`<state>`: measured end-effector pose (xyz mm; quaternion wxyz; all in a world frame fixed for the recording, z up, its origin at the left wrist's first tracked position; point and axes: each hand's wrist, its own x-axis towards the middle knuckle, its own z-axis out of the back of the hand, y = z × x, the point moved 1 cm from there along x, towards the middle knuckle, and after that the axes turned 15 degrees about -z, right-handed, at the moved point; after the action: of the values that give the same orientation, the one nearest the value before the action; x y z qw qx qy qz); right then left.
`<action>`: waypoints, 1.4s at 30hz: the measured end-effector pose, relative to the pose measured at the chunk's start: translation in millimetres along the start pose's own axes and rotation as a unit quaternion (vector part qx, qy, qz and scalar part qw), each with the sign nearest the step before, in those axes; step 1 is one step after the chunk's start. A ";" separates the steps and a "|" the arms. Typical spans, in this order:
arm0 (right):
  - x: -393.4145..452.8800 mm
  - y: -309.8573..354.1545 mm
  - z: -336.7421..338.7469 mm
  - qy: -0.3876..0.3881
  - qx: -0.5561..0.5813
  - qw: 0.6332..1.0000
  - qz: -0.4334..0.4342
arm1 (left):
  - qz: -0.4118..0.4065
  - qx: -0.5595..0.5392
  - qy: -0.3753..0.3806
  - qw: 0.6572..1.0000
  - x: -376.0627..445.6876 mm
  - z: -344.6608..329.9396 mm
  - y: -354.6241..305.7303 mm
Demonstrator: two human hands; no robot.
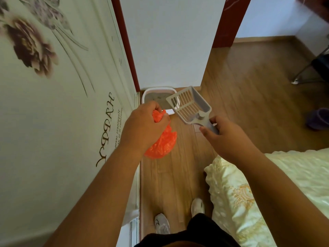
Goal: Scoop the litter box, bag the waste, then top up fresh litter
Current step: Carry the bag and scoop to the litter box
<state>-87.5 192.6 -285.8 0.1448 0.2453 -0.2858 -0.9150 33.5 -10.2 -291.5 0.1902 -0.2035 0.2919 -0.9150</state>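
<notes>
My left hand point(144, 125) grips the bunched top of an orange plastic bag point(163, 141), which hangs below my fist. My right hand point(226, 134) holds the handle of a grey slotted litter scoop point(191, 104), its head tilted up and away from me, with nothing in it. Beyond both hands, a white and pink litter box point(156, 91) with grey litter sits on the floor in the corner by the wall. The scoop's head partly covers the box's right side.
A narrow strip of wooden floor point(170, 175) runs between a flower-printed wardrobe door point(62, 104) on the left and a bed with a cream quilt point(267, 193) on the right. My feet in white shoes point(162, 223) stand on it. A chair leg point(306, 68) and purple slipper point(318, 118) are at right.
</notes>
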 end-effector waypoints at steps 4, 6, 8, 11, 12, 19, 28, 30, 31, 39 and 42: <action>35.3 8.7 -3.0 0.016 -0.001 1.000 0.005 | 0.014 0.012 0.006 1.000 22.9 -8.0 13.4; 58.0 12.8 -1.0 0.025 -0.004 1.000 0.009 | 0.022 0.017 0.005 1.000 38.4 -12.7 16.5; 83.2 16.8 4.6 0.027 -0.012 0.999 0.019 | 0.030 0.025 0.002 0.999 57.5 -17.9 17.7; 124.6 24.0 18.1 0.036 -0.010 0.999 0.039 | 0.041 0.047 -0.008 0.998 92.8 -25.8 16.3; 138.8 26.6 23.7 0.039 -0.013 0.998 0.043 | 0.044 0.051 -0.012 0.998 105.6 -28.4 15.2; 228.8 51.9 57.6 0.063 -0.038 0.995 0.072 | 0.060 0.073 -0.039 0.995 184.7 -46.8 0.7; 299.2 66.7 78.7 0.102 -0.010 0.993 0.060 | 0.085 0.072 -0.040 0.993 244.9 -61.4 9.9; 311.0 69.8 79.5 0.102 -0.005 0.993 0.057 | 0.085 0.071 -0.040 0.993 257.1 -65.0 17.2; 317.0 72.1 79.7 0.102 -0.003 0.993 0.055 | 0.085 0.070 -0.038 0.993 264.1 -67.3 21.3; 365.1 102.6 70.7 0.093 0.020 0.995 0.021 | 0.069 0.050 -0.013 0.996 330.9 -73.9 72.2; 385.6 120.0 63.2 0.099 0.058 0.993 -0.006 | 0.055 0.042 -0.001 0.998 365.0 -70.8 96.3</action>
<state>-429.1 -30.4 -310.4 0.1522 0.3445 -0.3215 -0.8688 -287.0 -221.2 -307.8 0.2491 -0.1794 0.2643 -0.9143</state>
